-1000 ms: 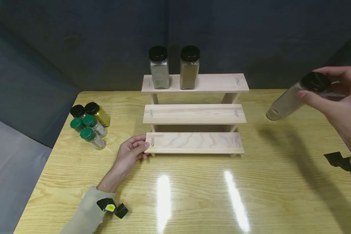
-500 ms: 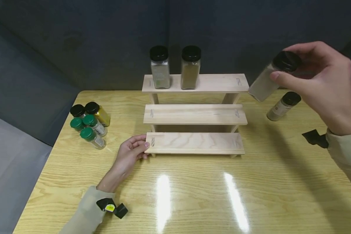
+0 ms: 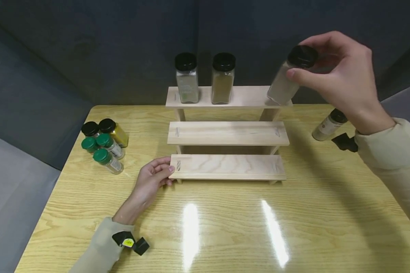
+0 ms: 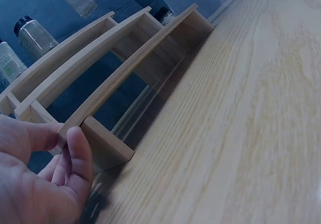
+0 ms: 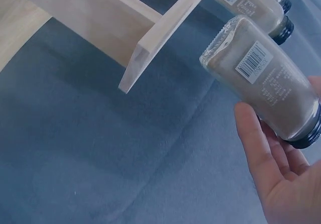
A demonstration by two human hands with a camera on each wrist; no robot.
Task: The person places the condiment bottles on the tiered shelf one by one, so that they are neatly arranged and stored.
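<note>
Right now your hands are well apart, each with its own hold. Your right hand, in the upper right of the head frame, grips a black-lidded spice jar near its lid, thumb on the near side. That jar leans, its lid up to the right and its base down to the left, over the right end of the top shelf; the right wrist view shows a gap between its base and the board, and a white barcode label on its side. Your left hand, left of centre, pinches the left end of the bottom shelf of the three-tier wooden rack. Towards the left of the top shelf, a jar with pale contents and a jar with brown contents stand upright and apart, both black-lidded. At the left of the frame you have a cluster on the wood-grain table: three green-capped bottles in front, a yellow-filled jar and another black-lidded jar behind. Over to the right, just beside your right sleeve, stands a small labelled bottle with a black cap.
</note>
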